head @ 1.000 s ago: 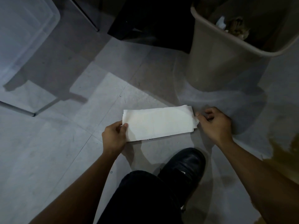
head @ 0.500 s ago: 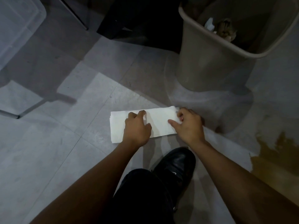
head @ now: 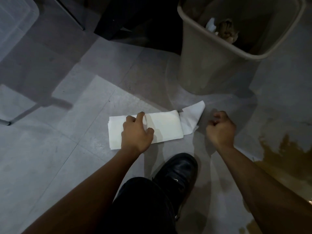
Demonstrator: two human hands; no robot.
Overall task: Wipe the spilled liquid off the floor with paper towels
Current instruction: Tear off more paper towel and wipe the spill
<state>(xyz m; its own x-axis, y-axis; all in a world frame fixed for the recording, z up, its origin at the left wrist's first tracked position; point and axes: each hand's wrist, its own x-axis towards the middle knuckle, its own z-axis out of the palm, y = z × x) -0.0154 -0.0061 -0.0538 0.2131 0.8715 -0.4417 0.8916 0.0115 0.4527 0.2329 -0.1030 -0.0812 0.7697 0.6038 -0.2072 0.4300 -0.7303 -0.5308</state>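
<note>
So the person is crouched down on the grey tiled floor (head: 50, 166), and the folded stack of white paper towels (head: 164, 127) is lying flat on a tile right in front of their black leather shoe (head: 177, 173). The left hand (head: 136, 132) rests on top of the stack toward its left half, fingers spread fairly loose and pressing down on it, not curled round anything. 1 loose white sheet (head: 192, 115) sticks out from the right end of the stack, its far corner tipped up toward the bin. The right hand (head: 220, 128) is just to the right of that sheet with its fingers curled in like a fist; it looks clear of the paper, though I can't honestly tell if a fingertip has an edge of it, since the fingers point away from me. The brownish-yellow puddle of spilled liquid (head: 287, 157) sits off to the right of the right forearm, well apart from the towels, spreading to the edge of what I can see. Behind the towels stands a tan plastic wastebasket (head: 211, 56) with some crumpled trash (head: 222, 29) in it. A clear plastic storage tub (head: 15, 19) is up in the far left corner, and a thin metal leg (head: 22, 114) crosses the floor on the left.
</note>
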